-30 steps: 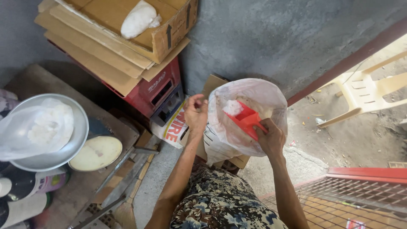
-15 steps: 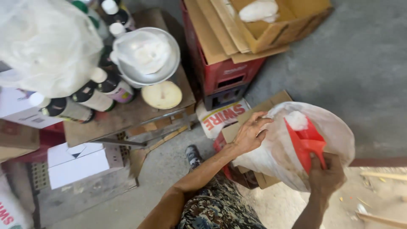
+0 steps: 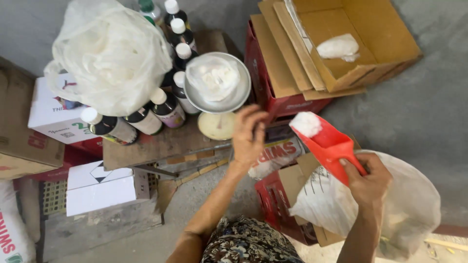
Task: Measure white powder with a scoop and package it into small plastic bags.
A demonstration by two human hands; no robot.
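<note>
My right hand (image 3: 366, 184) grips the handle of a red plastic scoop (image 3: 326, 142) that carries a heap of white powder (image 3: 306, 123) at its front end. The scoop is lifted out of a large clear plastic sack (image 3: 404, 209) that sits in a cardboard box at the lower right. My left hand (image 3: 248, 135) is empty, fingers loosely apart, raised just below a round metal scale pan (image 3: 239, 95). A small clear bag of white powder (image 3: 214, 77) rests in that pan.
Several dark bottles with white caps (image 3: 165, 104) stand on a wooden board left of the pan. A big white plastic bag (image 3: 109, 56) lies over them. Red crates (image 3: 273, 102) with flattened cardboard and an open carton (image 3: 351, 44) stand behind. White boxes (image 3: 100, 187) sit at the left.
My right hand has lifted the scoop out of the sack with powder in it. My left hand let go of the sack's rim and rose toward the pan. The view turned left.
</note>
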